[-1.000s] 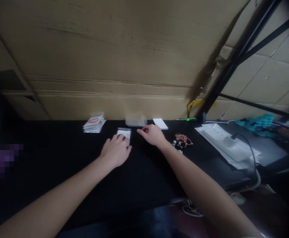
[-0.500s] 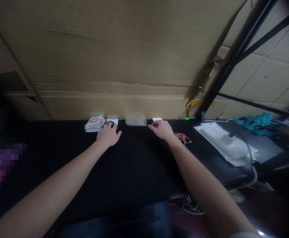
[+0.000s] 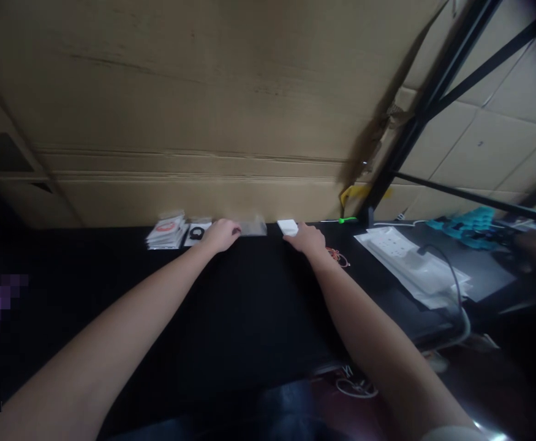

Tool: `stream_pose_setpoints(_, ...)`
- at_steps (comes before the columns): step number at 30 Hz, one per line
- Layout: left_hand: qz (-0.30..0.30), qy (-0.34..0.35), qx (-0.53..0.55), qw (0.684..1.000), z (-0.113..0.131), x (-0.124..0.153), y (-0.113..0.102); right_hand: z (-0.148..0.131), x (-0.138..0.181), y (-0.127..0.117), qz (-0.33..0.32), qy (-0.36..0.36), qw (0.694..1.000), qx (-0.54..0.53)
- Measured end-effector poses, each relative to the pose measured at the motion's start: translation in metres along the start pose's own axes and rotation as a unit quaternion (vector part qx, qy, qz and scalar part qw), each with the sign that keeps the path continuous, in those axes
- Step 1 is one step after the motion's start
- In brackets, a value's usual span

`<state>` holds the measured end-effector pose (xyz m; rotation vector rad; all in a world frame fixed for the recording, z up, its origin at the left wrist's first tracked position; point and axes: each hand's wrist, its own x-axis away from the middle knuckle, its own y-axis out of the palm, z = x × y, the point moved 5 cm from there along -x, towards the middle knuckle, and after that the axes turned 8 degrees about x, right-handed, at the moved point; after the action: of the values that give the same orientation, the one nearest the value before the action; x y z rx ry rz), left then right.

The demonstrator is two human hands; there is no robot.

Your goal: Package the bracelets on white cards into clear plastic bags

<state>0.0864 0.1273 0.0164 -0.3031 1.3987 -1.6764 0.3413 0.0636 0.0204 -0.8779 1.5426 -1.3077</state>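
My left hand (image 3: pixel 222 234) is at the left end of some clear plastic bags (image 3: pixel 253 227), its fingers curled together. Whether a bag edge is between the fingertips is hidden. Just left of it lies a white card with a black ring-shaped coil (image 3: pixel 197 233), partly covered by the hand. My right hand (image 3: pixel 308 238) touches the right corner of a small stack of white cards (image 3: pixel 287 226), thumb and forefinger apart. By its wrist lies a bundle of thin orange-red cords (image 3: pixel 339 257).
A pile of packets with a red print (image 3: pixel 166 230) sits at the left. To the right are a white power strip (image 3: pixel 399 251) on plastic, teal pieces (image 3: pixel 463 226) and a green-handled tool (image 3: pixel 347 220). A cardboard wall (image 3: pixel 203 196) rises behind the black table (image 3: pixel 231 312).
My left hand has moved right, from the coil on the card to the clear bags, and its fingers have curled. My right hand has shifted slightly right, showing more of the white cards.
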Motion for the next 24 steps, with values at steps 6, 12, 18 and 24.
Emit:
stream_pose_setpoints(6,-0.001,0.009,0.018,1.000,-0.001,-0.002,0.000,0.004,-0.005,0.002,0.003,-0.005,1.000,-0.004)
stream_pose_setpoints(12,0.008,0.002,0.048,0.999,0.003,-0.008,0.001,0.007,-0.004,-0.002,-0.003,-0.007,1.000,-0.018)
stream_pose_setpoints(18,0.053,-0.030,0.076,0.995,0.004,-0.015,-0.005,0.007,-0.002,-0.003,0.009,-0.007,1.000,-0.017)
stream_pose_setpoints(24,0.190,-0.052,0.089,0.976,0.014,-0.011,-0.051,0.010,-0.001,-0.010,0.010,0.014,0.999,-0.031)
